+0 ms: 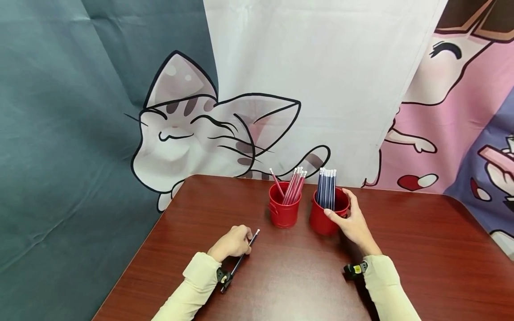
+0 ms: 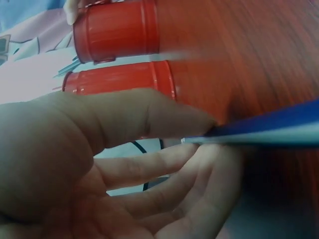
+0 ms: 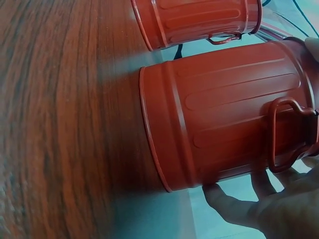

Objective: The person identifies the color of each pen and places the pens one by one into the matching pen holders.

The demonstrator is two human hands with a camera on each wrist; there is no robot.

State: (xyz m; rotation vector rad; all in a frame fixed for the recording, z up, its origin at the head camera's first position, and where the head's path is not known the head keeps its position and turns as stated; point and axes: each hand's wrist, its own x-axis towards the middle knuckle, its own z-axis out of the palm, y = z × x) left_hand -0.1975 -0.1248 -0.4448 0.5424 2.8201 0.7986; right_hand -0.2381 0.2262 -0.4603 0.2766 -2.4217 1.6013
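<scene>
My left hand (image 1: 234, 243) pinches a dark blue pencil (image 1: 239, 263) with a white tip, between thumb and fingers, low over the table left of the buckets. The left wrist view shows the pencil (image 2: 279, 132) large, running off to the right. With thumb and fingers at its rim and side, my right hand (image 1: 355, 223) holds a red bucket (image 1: 322, 224). Several dark blue pencils (image 1: 326, 189) stand upright in that bucket, white ends up. Its looped side handle (image 3: 279, 134) faces the right wrist camera.
Just left of the held bucket stands a second red bucket (image 1: 284, 218) with several pink pencils (image 1: 296, 187) leaning in it. Both are near the back of the brown wooden table (image 1: 297, 276). A cloth printed with a cartoon cat (image 1: 172, 133) hangs behind the table.
</scene>
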